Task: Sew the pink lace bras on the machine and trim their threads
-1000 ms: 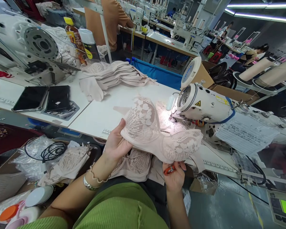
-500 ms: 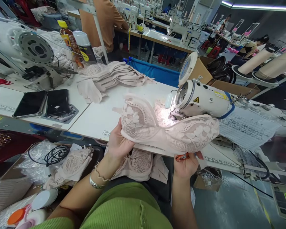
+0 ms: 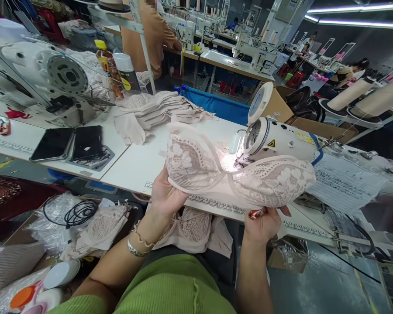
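Observation:
A pale pink lace bra [image 3: 196, 161] is stretched out between my two hands, in front of the sewing machine head [image 3: 275, 139]. My left hand [image 3: 168, 196] grips its lower left edge, thumb at the cup. Under the right cup, my right hand [image 3: 263, 222] is closed on the lower edge, and a small orange-red tool [image 3: 258, 213], perhaps thread snips, sits in the same hand. The machine's lamp lights lace lying by the needle, behind the bra's middle. On my lap rests another lace bra piece [image 3: 193, 224].
A stack of pale fabric pieces [image 3: 160, 111] lies at the table's back. On the left are a second sewing machine [image 3: 49, 74], a phone in an open case [image 3: 54, 144], a bottle [image 3: 108, 69] and a spray can [image 3: 127, 72]. A paper sheet [image 3: 347, 174] lies right. A co-worker [image 3: 144, 39] sits beyond.
My right hand has moved slightly to the right, and the bra is drawn wider with its right cup further out. The whole view has shifted a little. Both hands keep their hold.

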